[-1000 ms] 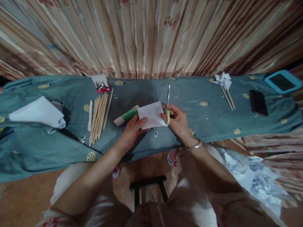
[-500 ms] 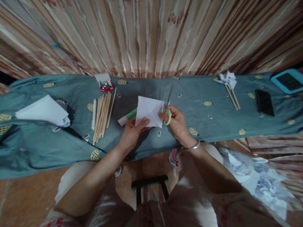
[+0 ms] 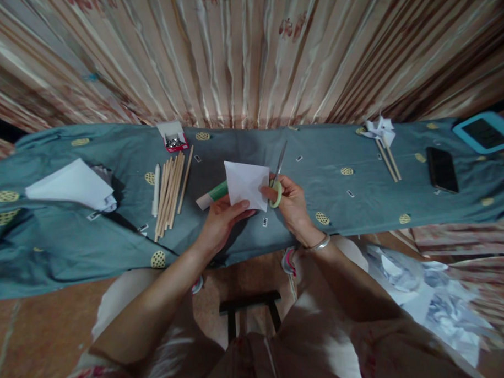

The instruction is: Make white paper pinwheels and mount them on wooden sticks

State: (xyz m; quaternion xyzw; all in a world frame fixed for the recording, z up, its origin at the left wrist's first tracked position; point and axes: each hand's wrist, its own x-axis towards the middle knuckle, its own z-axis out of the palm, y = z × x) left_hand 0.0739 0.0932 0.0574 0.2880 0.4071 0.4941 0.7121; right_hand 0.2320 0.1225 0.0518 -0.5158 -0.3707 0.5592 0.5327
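Observation:
A white, roughly square sheet of paper [image 3: 247, 183] is held above the cloth, between my two hands. My left hand [image 3: 222, 220] pinches its lower left edge, thumb on top. My right hand [image 3: 291, 204] grips the pale green handles of a pair of scissors [image 3: 279, 169], whose blades point away from me and look closed. The right fingers also reach the paper's right edge. Under the paper's left side lies a green and white tube [image 3: 213, 195], partly hidden by the paper and my left hand.
Left on the teal cloth [image 3: 325, 148] lie wooden sticks [image 3: 169, 192], a white candle-like stick [image 3: 156, 189], a red box of small metal pieces [image 3: 176, 142] and folded white paper [image 3: 70, 184]. Right are paper pinwheels on sticks [image 3: 381, 132], a phone [image 3: 441, 168] and a blue-framed device [image 3: 485, 132].
The paper has shifted slightly left and turned a little. My right hand and the scissors have moved slightly left with it. My left hand keeps its hold.

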